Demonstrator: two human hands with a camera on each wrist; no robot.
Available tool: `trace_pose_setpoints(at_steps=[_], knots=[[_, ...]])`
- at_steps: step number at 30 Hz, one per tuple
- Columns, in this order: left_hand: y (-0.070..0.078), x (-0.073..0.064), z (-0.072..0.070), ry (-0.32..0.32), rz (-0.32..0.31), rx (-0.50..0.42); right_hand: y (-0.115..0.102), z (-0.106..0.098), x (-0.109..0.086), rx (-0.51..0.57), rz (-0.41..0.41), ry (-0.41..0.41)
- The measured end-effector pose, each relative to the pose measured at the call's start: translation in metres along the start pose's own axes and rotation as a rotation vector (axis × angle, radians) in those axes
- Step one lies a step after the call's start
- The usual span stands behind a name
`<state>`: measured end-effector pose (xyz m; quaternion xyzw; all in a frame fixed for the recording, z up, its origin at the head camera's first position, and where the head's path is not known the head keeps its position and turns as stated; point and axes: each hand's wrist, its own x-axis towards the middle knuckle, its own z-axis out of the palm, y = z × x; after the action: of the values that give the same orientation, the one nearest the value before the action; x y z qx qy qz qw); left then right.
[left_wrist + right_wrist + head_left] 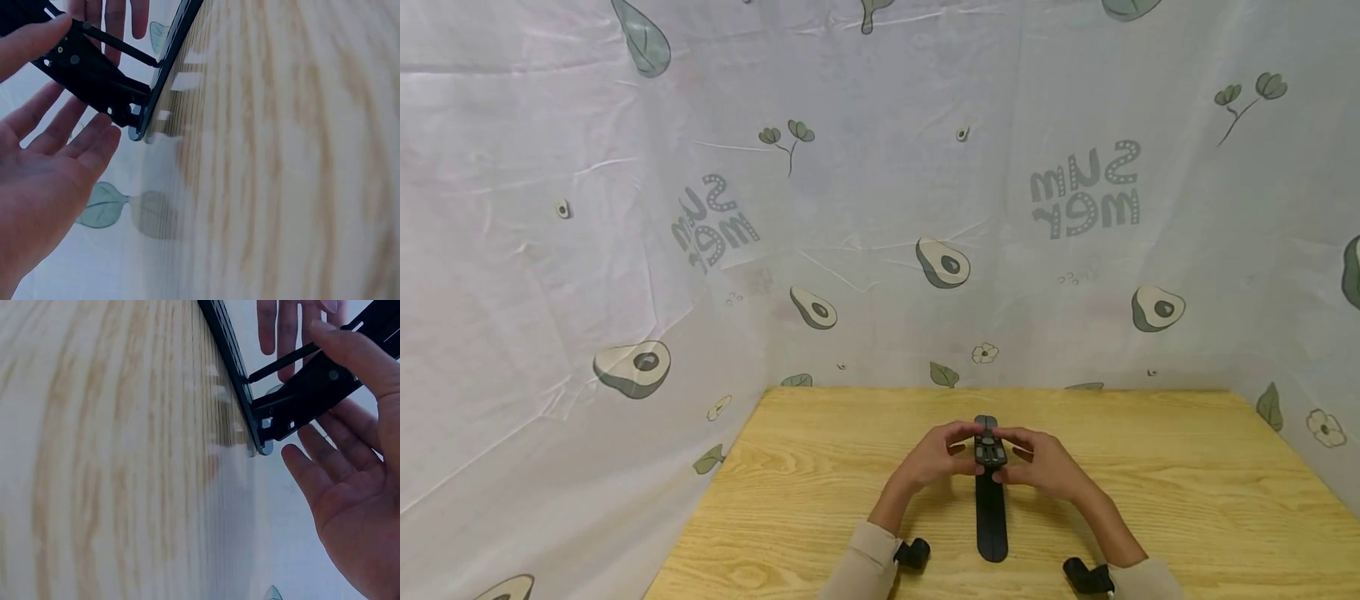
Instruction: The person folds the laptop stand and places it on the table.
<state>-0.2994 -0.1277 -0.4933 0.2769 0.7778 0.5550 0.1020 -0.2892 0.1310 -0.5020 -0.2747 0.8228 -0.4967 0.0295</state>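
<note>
A black folding stand (991, 521) rests on the table, its long strip-like base with rounded ends. Its hinged upper part (990, 451) is raised at a slant, and a thin strut (122, 44) runs from that part down to the base. On the left side my left hand (934, 458) holds the raised part, thumb on the near edge and fingers toward the far edge. My right hand (1051, 467) grips the same part from the right in a mirrored way. In the right wrist view the thumb lies by the strut's upper end, with the fingers (325, 456) beneath.
The wood-grained table (1150, 467) stretches out on both sides of the stand. A pale curtain (880, 183) printed with avocados hangs behind and beside it. Small black wrist cameras (913, 554) sit at the beige cuffs.
</note>
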Motion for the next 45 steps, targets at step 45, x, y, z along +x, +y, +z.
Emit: trace_pose_setpoints(at_steps=[45], knots=[[0.001, 0.021, 0.019, 0.32, -0.076, 0.11, 0.001, 0.012, 0.017, -0.213, -0.041, 0.284]])
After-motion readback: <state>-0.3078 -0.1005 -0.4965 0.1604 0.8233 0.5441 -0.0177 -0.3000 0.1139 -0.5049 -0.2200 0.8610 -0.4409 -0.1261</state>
